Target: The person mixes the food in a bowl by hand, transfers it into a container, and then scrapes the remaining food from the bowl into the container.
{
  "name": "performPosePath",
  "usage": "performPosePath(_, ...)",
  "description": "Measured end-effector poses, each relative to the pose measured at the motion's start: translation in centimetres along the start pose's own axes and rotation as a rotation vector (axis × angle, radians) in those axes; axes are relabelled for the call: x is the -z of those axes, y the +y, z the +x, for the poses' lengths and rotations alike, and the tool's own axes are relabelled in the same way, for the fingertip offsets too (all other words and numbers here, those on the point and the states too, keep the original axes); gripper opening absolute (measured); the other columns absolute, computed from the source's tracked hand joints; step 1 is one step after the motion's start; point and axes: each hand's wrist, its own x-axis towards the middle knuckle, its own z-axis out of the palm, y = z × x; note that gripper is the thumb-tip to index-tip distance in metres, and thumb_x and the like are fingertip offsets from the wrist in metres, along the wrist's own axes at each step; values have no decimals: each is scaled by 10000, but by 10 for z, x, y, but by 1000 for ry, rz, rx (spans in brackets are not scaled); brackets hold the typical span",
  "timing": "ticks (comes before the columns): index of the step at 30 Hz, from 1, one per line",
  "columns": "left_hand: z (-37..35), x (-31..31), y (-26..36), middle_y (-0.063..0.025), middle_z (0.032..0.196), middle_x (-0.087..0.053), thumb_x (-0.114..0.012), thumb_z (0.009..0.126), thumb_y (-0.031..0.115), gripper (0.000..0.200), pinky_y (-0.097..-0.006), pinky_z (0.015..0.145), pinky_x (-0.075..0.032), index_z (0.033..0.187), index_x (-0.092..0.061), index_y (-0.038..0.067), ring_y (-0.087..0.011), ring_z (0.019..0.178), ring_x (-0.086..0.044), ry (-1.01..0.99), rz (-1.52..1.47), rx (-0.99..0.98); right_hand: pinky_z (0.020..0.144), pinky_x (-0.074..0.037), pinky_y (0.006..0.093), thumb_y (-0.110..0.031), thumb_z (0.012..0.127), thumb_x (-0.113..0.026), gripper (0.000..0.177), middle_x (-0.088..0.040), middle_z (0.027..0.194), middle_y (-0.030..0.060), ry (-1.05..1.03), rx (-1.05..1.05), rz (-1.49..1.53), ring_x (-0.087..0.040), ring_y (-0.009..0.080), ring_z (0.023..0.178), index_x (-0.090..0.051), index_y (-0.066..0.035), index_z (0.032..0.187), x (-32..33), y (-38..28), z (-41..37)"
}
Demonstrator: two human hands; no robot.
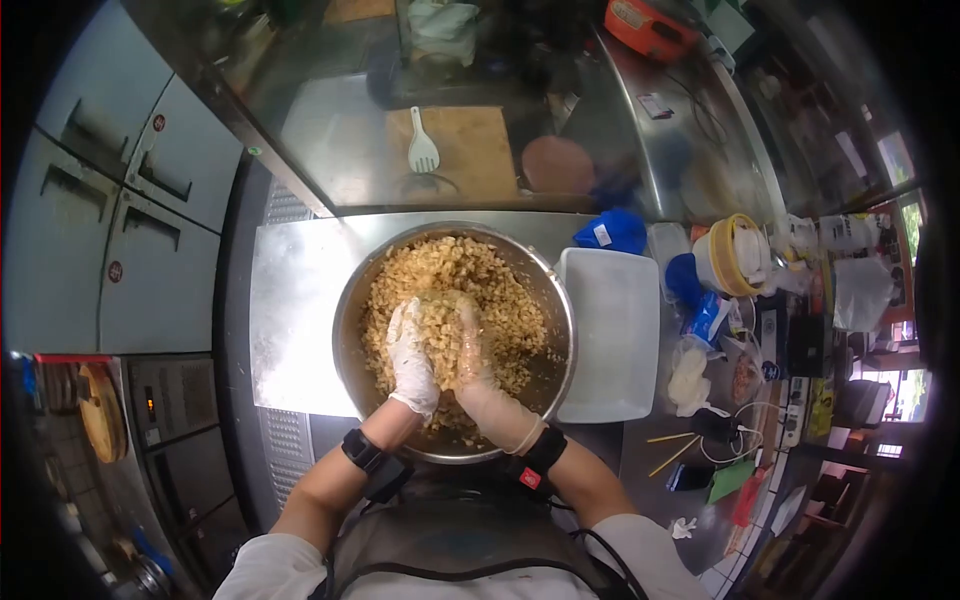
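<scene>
A large steel mixing bowl [563, 385] stands in front of me, filled with a pale brown, finely chopped food mixture [500, 290]. My left hand [411, 360], in a whitish glove, is inside the bowl, cupped against a clump of the mixture. Facing it, my right hand [474, 365] wears a thin translucent glove with bits stuck to it, its fingers partly covered by the mixture. The clump sits between both palms. The fingertips of the two hands are hard to make out.
A white rectangular tub [610, 395] adjoins the bowl's right side. Behind, a white slotted spatula [423, 150] lies on a wooden board [480, 150]. Blue packets [612, 232], a yellow-rimmed container [735, 255] and cables crowd the right. Cabinets [160, 215] line the left.
</scene>
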Motion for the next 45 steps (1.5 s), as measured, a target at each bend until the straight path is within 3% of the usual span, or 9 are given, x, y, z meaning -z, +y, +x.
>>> performPosePath(8, -47, -27, -21, -64, 1336, -487, -401, 999, 324, 454, -344, 1013, -423, 1379, -376, 76, -189, 1199, -497, -159, -119, -175, 946, -454, 318, -370, 936, -555, 515, -533, 1231, 103, -155, 102, 90, -531, 185, 1109, -456, -15, 1296, 37, -50, -33)
performPosePath(15, -104, -140, -24, -79, 1200, -558, -523, 963, 205, 366, -294, 923, -477, 1295, -453, 66, -170, 1109, -545, -368, -163, 4, 932, -464, 314, -367, 944, -543, 510, -537, 1224, 99, -213, 251, 155, -538, 185, 1101, -447, -16, 1301, 90, -128, -41)
performPosePath(19, -84, -163, -56, -124, 1391, -410, -534, 956, 222, 484, -298, 1080, -283, 1388, -396, 51, -222, 1303, -362, -562, 392, -41, 907, -486, 303, -381, 962, -485, 491, -555, 1201, 98, -64, 285, 129, -571, 202, 1072, -445, -24, 1296, 143, -169, -14)
performPosePath(26, -83, -160, -31, -60, 1317, -472, -539, 947, 105, 500, -274, 1039, -323, 1414, -364, 74, -138, 1217, -423, -675, 322, -16, 1019, -383, 341, -310, 952, -497, 506, -463, 1350, 122, 102, 216, -261, -475, 230, 1205, -426, -26, 1365, 172, -195, -24)
performPosePath(28, -75, -127, -12, -72, 1344, -479, -541, 940, 76, 481, -249, 1006, -373, 1396, -387, 56, -149, 1230, -453, -543, 435, 9, 1004, -393, 323, -314, 947, -536, 451, -528, 1290, 82, 136, 374, -405, -497, 187, 1179, -490, -55, 1314, 160, -193, -28)
performPosePath(34, -17, 29, -17, -171, 1340, -464, -531, 929, 140, 375, -365, 1068, -318, 1272, -492, -8, -275, 1248, -436, 117, 867, -601, 1024, -364, 311, -208, 948, -549, 409, -479, 1354, 134, -169, 214, -528, -440, 210, 1245, -502, 11, 1289, 85, -126, -25)
performPosePath(36, -6, 64, -28, -153, 1349, -457, -530, 936, 169, 392, -363, 1054, -335, 1287, -477, 4, -266, 1235, -439, 250, 761, -479, 1029, -346, 370, -351, 937, -537, 504, -464, 1336, 186, -23, 314, -957, -452, 288, 1219, -491, 8, 1287, 92, -62, 5)
performPosePath(42, -6, -2, -9, -107, 1341, -469, -570, 933, 340, 534, -365, 979, -411, 1341, -414, 32, -228, 1193, -458, 380, 235, 143, 993, -362, 392, -486, 894, -564, 616, -481, 1273, 199, 5, 60, -710, -435, 306, 1197, -507, 20, 1241, 48, 22, 36)
performPosePath(45, -2, 13, -11, -95, 1292, -515, -555, 940, 340, 515, -320, 939, -454, 1341, -425, 44, -186, 1128, -519, 215, 35, 175, 967, -389, 382, -458, 895, -586, 596, -513, 1246, 163, -14, 40, -690, -471, 298, 1158, -498, 16, 1246, 24, 12, 15)
